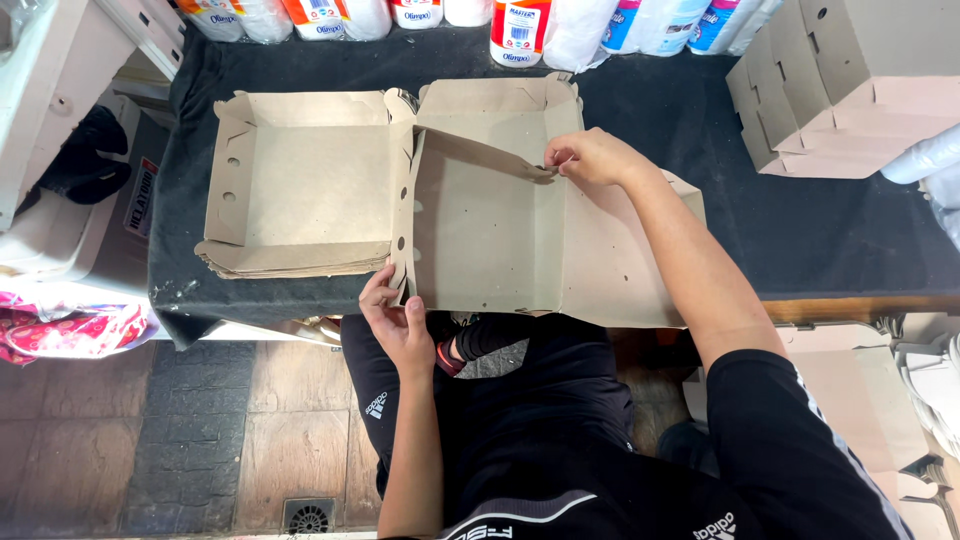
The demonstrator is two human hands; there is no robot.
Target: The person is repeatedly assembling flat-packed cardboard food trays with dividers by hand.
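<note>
Head view looks straight down on a bench [780, 240] covered with a black cloth, where a person in dark clothes works on a flat brown cardboard box blank [500, 235]. That blank lies at the near edge of the bench, partly folded, with one side panel standing up along its left edge and a flap raised across its far part. The left hand [398, 322] is closed on the near left corner of the blank, thumb and fingers pinching the upright side panel just at the bench edge. The right hand [590, 157] reaches over the far side and pinches the tip of the raised flap between thumb and fingertips, its forearm lying across the right part of the blank. Just to the left, touching the blank's upright panel, sits a stack of cardboard trays [300, 185] with their walls already up and small round holes along the left wall. At the far right corner of the bench stands a pile of folded boxes [850, 90], well apart from the hands. Along the far edge runs a row of plastic bottles [520, 30] and wrapped packs in white, red and blue. Below the bench shows a tiled floor with a drain grate [308, 517].
</note>
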